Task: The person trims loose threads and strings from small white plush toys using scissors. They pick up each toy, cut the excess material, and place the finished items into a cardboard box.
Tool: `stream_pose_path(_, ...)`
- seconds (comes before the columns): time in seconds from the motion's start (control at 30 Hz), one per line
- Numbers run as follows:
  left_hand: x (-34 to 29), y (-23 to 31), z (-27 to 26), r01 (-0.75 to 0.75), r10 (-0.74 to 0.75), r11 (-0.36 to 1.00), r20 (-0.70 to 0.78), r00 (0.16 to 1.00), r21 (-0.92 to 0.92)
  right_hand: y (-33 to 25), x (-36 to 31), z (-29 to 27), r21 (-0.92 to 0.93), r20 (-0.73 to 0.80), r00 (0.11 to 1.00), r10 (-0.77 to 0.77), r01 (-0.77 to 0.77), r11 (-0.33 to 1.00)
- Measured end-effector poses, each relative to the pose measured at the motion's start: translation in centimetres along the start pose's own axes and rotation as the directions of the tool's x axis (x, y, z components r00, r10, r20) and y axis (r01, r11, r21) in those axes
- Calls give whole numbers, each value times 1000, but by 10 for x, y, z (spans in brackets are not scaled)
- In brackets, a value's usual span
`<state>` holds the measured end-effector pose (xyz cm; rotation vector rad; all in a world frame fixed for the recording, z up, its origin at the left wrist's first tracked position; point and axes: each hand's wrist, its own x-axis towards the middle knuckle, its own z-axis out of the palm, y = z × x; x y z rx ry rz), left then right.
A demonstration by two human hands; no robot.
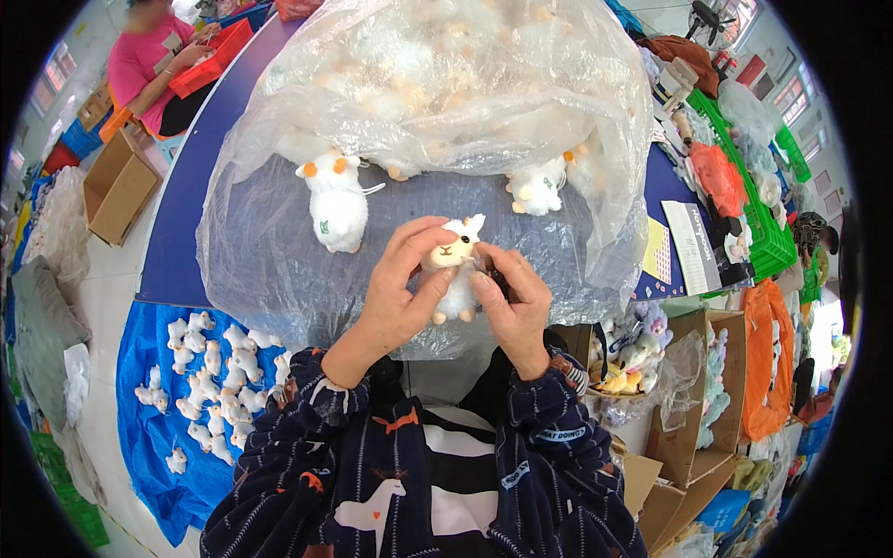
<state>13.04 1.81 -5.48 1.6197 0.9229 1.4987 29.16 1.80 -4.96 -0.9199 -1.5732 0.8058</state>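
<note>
A small white plush sheep point(455, 296) with a cream face is held upright between my hands, its face toward me. My left hand point(403, 284) pinches the head from the left, with fingers over the top and the thumb beneath the face. On the other side, my right hand point(512, 295) closes on the sheep's right edge near the neck; what its fingertips pinch is partly hidden. Beyond my left hand lies another white plush point(337, 209) with orange ears and a white loop. A further plush point(537, 189) rests at the mouth of a clear plastic bag point(595, 121).
Many more plush toys show dimly through the bag on the blue table point(177, 251). At lower left, several white plush toys lie on a blue sheet point(153, 456). Cardboard boxes point(688, 409) stand at right. A person in pink point(139, 60) sits far left with a red tray point(216, 60).
</note>
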Motion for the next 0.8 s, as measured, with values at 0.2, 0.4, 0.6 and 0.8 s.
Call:
stream_pose_path(0.2,2,-1,-3,-28,28,999,7,1000,43,7,-4,-2,315,21,977,211,-207,926)
stream_pose_path(0.4,8,-10,-7,148,-163,962,-50,985,-229,6,-18,-7,35,-29,989,144,-143,989)
stream_pose_path(0.6,15,-14,-2,252,-265,921,-4,964,-297,0,-21,7,-336,-5,992,-128,118,935)
stream_pose_path(0.8,1,-13,-21,-41,111,849,-101,989,527,7,-24,1,-219,-91,985,146,-162,962)
